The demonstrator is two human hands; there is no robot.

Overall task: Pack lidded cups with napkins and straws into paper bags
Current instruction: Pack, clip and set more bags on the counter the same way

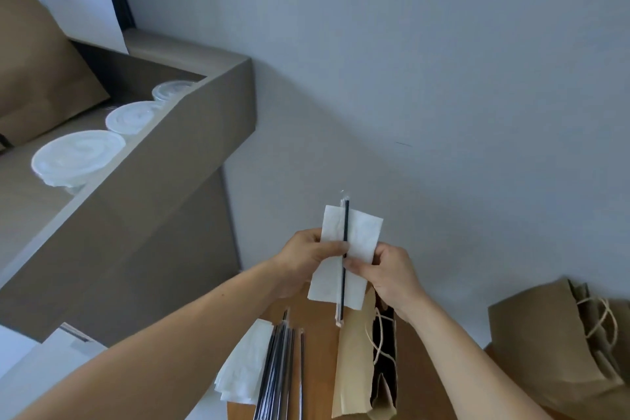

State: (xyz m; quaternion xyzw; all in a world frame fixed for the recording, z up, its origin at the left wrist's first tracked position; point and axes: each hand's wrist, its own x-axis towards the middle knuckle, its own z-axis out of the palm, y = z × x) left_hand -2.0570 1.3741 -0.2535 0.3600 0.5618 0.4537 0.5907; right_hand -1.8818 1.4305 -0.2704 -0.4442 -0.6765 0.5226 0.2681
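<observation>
The left hand [306, 257] and right hand [390, 271] pinched a napkin [363, 232] and straw [346, 222] together; a loose pinch could drop the straw outside the paper bag [351, 368].

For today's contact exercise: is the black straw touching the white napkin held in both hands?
Touching. The head view shows the straw lying flat along the napkin, left hand and right hand pinching them together.

The shelf [143, 160] rim hides the cups [78, 153] below their lids. The straws [276, 375] and open bag [354, 368] run off the bottom edge, the right bag [545, 344] off the right.
</observation>
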